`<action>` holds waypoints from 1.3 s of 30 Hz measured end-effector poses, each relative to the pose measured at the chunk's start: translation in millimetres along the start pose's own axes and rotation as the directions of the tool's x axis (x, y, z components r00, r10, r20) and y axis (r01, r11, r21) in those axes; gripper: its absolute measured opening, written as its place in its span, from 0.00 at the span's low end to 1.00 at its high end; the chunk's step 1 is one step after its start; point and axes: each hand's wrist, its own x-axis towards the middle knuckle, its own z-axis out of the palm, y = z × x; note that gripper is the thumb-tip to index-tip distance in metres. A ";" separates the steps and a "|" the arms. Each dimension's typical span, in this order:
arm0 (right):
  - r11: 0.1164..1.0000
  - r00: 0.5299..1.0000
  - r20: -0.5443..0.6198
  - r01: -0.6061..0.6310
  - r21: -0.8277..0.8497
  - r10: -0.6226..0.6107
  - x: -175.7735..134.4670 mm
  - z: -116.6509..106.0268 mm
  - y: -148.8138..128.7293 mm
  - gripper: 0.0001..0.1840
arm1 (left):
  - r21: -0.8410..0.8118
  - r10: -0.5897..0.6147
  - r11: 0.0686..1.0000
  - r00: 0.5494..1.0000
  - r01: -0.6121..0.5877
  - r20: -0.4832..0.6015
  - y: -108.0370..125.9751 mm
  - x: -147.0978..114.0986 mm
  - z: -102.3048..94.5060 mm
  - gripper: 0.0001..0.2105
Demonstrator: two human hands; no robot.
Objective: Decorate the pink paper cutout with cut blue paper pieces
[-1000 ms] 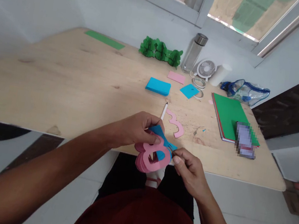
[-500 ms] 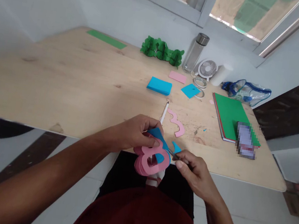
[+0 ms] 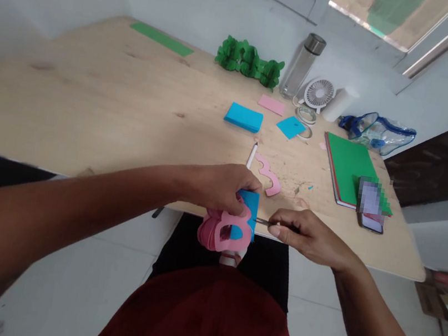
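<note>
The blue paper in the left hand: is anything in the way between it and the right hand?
Only the scissors, gripped by the right hand, span the gap to the blue paper; nothing visible blocks them. The pink cutouts in the left hand overlap part of the paper.

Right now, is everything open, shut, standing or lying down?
Pink looped paper shapes: fanned, pinched by the left hand with blue paper.
Metal scissors: in the right hand; blade opening unclear.
Clear bottle with silver lid: upright, shut.
Round white fan: standing, blades seem still.
Green folder: closed.
Rectangular phone: lying partly on the folder.
Slim white pen: lying down.
Clear plastic pouch, blue trim: slumped, zip unclear.
Green frilly paper decoration: opened out.
</note>
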 end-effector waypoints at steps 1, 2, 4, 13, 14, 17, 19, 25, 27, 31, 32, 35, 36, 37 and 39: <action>1.000 1.000 0.031 0.003 -0.004 -0.003 3.4 -2.2 -1.1 0.17 | 0.008 -0.017 1.000 0.999 0.017 0.031 1.5 1.5 -0.4 0.02; 1.000 0.998 0.058 0.007 -0.009 -0.007 6.1 -4.8 -1.8 0.17 | 0.025 -0.033 0.999 0.998 0.032 0.049 3.0 2.8 -0.9 0.03; 0.999 0.994 0.106 0.023 -0.028 -0.020 9.8 -10.8 -2.9 0.18 | 0.080 -0.035 0.996 0.998 0.031 0.052 5.8 4.7 -2.2 0.05; 0.993 0.978 0.209 0.051 -0.109 -0.027 17.3 -27.7 -8.9 0.21 | 0.221 -0.070 0.974 0.992 0.045 0.108 15.3 13.1 -4.9 0.05; 0.992 0.976 0.218 0.054 -0.115 -0.028 17.8 -28.0 -9.5 0.22 | 0.225 -0.075 0.973 0.991 0.049 0.108 15.8 13.7 -4.7 0.05; 0.988 0.974 0.226 0.066 -0.141 -0.033 18.2 -28.8 -11.1 0.22 | 0.233 -0.065 0.972 0.990 0.035 0.121 16.9 14.7 -4.6 0.05; 0.985 0.972 0.231 0.071 -0.159 -0.033 17.7 -29.5 -12.0 0.23 | 0.234 -0.040 0.972 0.991 0.009 0.129 17.3 15.7 -4.7 0.04; 0.981 0.965 0.264 0.057 -0.187 -0.005 18.2 -29.1 -14.7 0.25 | 0.288 -0.055 0.958 0.981 -0.001 0.187 18.8 21.2 -3.2 0.08; 0.982 0.962 0.274 0.059 -0.177 -0.009 19.6 -27.8 -15.4 0.25 | 0.283 -0.050 0.959 0.978 -0.009 0.201 20.3 21.0 -2.2 0.07; 0.984 0.955 0.294 0.078 -0.158 -0.029 21.4 -25.9 -13.9 0.24 | 0.254 -0.044 0.967 0.975 -0.013 0.219 21.4 20.2 -1.3 0.06; 0.985 0.955 0.296 0.077 -0.154 -0.029 21.4 -25.8 -13.0 0.24 | 0.253 -0.052 0.968 0.971 -0.009 0.231 20.9 20.9 -1.3 0.06; 0.987 0.955 0.294 0.065 -0.145 -0.020 20.6 -26.0 -10.8 0.23 | 0.265 -0.072 0.964 0.965 0.002 0.252 19.3 23.9 -0.9 0.07; 0.987 0.956 0.293 0.063 -0.146 -0.018 20.2 -26.1 -10.5 0.23 | 0.272 -0.073 0.962 0.965 0.002 0.252 19.2 24.7 -0.7 0.07; 0.987 0.956 0.293 0.062 -0.150 -0.015 19.8 -26.1 -10.5 0.23 | 0.278 -0.071 0.961 0.966 -0.001 0.250 19.6 25.0 -0.4 0.07; 0.986 0.955 0.295 0.061 -0.158 -0.012 19.2 -26.0 -11.2 0.22 | 0.279 -0.062 0.960 0.968 -0.008 0.243 21.6 24.3 0.1 0.06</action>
